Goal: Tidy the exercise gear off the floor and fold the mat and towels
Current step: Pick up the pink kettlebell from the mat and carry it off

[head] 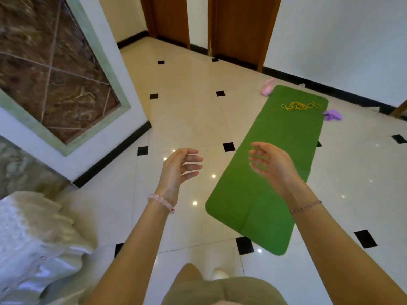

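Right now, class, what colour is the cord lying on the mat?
Yellow cord, on the green mat; head view.

A single wide-angle camera sat on the person's head, high above the floor [187, 119], and faced forward and steeply down. Both forearms entered from the bottom edge, and the left hand [178, 170] and right hand [273, 166] hung close to the lens at mid-frame. The green mat [275, 194] lay farther off, running from lower centre toward the upper right. The wooden door frames [242, 29] leaned along the top edge.
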### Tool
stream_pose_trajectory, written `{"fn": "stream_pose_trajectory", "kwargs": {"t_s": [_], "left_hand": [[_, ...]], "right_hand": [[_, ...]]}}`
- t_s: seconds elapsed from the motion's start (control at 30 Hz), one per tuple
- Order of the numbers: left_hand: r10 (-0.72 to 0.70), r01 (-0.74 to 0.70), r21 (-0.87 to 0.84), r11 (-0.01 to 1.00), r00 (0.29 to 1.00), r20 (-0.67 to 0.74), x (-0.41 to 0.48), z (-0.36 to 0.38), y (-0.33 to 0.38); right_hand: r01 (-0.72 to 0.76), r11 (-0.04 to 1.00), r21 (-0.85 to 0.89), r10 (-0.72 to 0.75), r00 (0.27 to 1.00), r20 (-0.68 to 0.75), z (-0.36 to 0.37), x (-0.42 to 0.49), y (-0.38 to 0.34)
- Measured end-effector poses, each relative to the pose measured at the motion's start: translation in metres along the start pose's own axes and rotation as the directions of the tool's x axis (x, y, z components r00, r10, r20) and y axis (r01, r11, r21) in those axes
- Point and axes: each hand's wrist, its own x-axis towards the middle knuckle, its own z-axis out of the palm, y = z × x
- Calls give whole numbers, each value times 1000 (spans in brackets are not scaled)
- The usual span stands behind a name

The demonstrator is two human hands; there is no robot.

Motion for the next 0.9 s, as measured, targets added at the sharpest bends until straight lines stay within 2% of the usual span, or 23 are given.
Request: {"fn": "stream_pose_trajectory", "kwargs": {"t_s": [0.17, 0.6, 0.9], "left_hand": [[0, 0, 1, 1000, 1000, 15, 79, -9, 20], [-23, 10, 62, 998, 976, 218, 322, -33, 98], [-98, 68, 105, 992, 943, 317, 445, -10, 120]], "right_hand": [[-35, 999, 8, 35, 999, -24, 26, 68, -10], [-69, 992, 108, 90, 977, -195, 140, 253, -41], [-74, 984, 163, 122, 946, -301, 149, 355, -64]]}}
